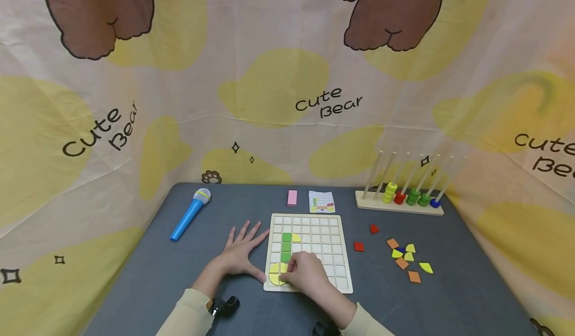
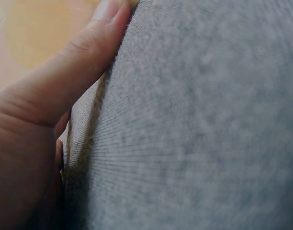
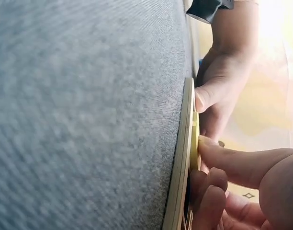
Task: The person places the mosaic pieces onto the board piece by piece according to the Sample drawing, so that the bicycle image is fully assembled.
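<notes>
Grid board (image 1: 323,235): smooth, pale wood. Desk (image 1: 179,281): matt, ribbed cloth surface. Backdrop (image 1: 269,26): creased, printed cloth. Microphone handle (image 1: 186,220): smooth plastic. Picture card (image 1: 321,202): paper.

"Cute Bear" lettering (image 1: 329,101) – on the cloth backdrop (image 1: 269,16), three times, rightmost cut off

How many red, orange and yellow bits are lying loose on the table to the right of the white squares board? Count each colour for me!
Red pieces: 2
Orange pieces: 3
Yellow pieces: 4
Total: 9
</notes>
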Demonstrator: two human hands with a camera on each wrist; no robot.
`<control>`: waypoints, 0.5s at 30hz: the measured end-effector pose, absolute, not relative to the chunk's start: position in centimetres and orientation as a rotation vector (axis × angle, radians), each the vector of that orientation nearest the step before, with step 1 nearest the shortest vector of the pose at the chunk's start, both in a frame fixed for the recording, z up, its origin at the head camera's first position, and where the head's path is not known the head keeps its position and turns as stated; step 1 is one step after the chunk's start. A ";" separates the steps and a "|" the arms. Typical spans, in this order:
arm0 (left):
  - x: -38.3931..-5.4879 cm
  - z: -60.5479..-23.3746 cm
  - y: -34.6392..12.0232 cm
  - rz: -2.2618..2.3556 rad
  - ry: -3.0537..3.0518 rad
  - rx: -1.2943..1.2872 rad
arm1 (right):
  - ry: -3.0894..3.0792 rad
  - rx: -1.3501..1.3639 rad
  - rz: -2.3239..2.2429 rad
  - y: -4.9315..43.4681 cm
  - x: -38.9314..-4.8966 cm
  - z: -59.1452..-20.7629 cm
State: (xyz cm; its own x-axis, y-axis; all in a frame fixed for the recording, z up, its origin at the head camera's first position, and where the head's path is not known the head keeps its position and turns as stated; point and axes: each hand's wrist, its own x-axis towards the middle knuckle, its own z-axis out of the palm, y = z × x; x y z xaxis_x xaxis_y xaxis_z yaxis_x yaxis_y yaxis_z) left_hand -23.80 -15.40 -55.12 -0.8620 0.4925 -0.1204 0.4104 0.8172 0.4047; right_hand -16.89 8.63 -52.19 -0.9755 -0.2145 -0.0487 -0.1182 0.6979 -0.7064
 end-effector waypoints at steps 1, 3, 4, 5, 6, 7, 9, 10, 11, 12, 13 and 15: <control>-23.8 -55.1 -15.4 0.546 2.780 0.703 | 2.762 -0.275 -1.159 8.7 -16.9 -52.1; -23.8 -55.1 -15.4 0.549 2.776 0.705 | 2.755 -0.284 -1.176 9.0 -17.1 -51.9; -23.8 -55.1 -15.4 0.549 2.776 0.703 | 2.758 -0.300 -1.180 9.1 -17.2 -51.8; -23.8 -55.0 -15.4 0.555 2.777 0.702 | 2.763 -0.319 -1.175 9.2 -17.2 -51.8; -23.8 -55.0 -15.4 0.557 2.775 0.699 | 2.770 -0.349 -1.165 9.3 -17.3 -51.8; -23.8 -55.0 -15.4 0.549 2.773 0.695 | 2.776 -0.376 -1.146 9.4 -17.3 -51.8; -23.7 -55.0 -15.4 0.554 2.771 0.691 | 2.779 -0.428 -1.105 9.4 -17.2 -52.0; -23.7 -55.0 -15.4 0.548 2.771 0.691 | 2.778 -0.444 -1.089 9.4 -17.1 -52.2; -23.7 -55.0 -15.4 0.555 2.772 0.694 | 2.777 -0.455 -1.082 9.3 -17.0 -52.3; -23.7 -55.0 -15.4 0.550 2.771 0.695 | 2.780 -0.459 -1.076 9.2 -16.9 -52.4; -23.8 -55.0 -15.4 0.549 2.773 0.698 | 2.783 -0.454 -1.076 9.2 -16.9 -52.5; -23.8 -55.1 -15.4 0.547 2.774 0.699 | 2.782 -0.437 -1.086 9.1 -16.9 -52.6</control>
